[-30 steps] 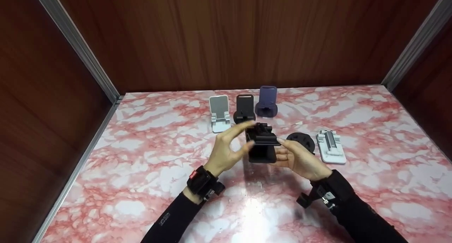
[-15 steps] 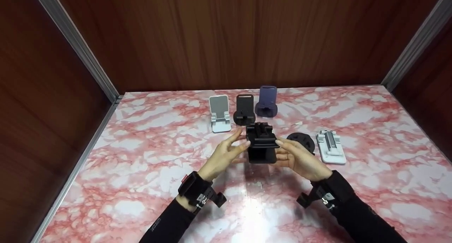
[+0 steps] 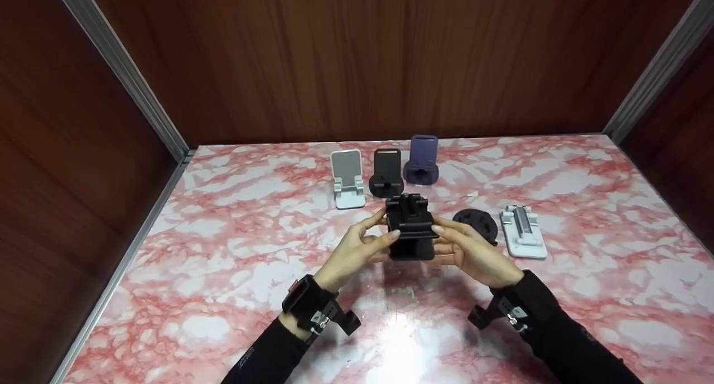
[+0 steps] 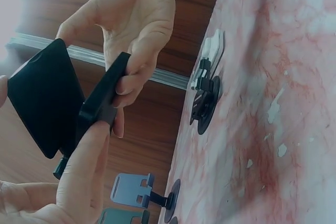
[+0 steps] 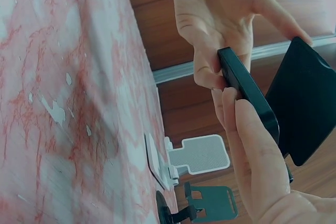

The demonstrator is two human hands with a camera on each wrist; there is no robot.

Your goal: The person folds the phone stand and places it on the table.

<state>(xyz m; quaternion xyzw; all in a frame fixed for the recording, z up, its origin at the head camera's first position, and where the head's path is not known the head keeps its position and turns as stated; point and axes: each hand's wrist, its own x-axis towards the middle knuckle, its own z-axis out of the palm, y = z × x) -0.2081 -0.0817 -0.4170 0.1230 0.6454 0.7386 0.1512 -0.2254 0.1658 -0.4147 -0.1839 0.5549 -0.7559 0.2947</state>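
A black phone stand [image 3: 411, 216] is held up above the table between both hands. Its two flat plates spread apart in a V in the wrist views. My left hand [image 3: 352, 251] grips the left side, thumb at the near edge of the upper plate [image 4: 46, 98] and fingers along the thicker lower plate [image 4: 102, 95]. On the opposite side my right hand [image 3: 478, 253] holds it likewise, thumb on the upper edge and fingers around the lower plate. The hinge side faces away from me.
Behind the hands stand a white phone stand [image 3: 349, 177], a black one [image 3: 387, 174] and a purple one [image 3: 423, 159], all unfolded. To the right lie a folded black round-based stand [image 3: 476, 225] and a folded white stand [image 3: 523, 232]. Wooden panels enclose the marbled table [image 3: 234, 294].
My left hand has lowered from the top of the held stand and now grips its left side. The stand has tilted and shifted slightly left, with the right hand staying on it.
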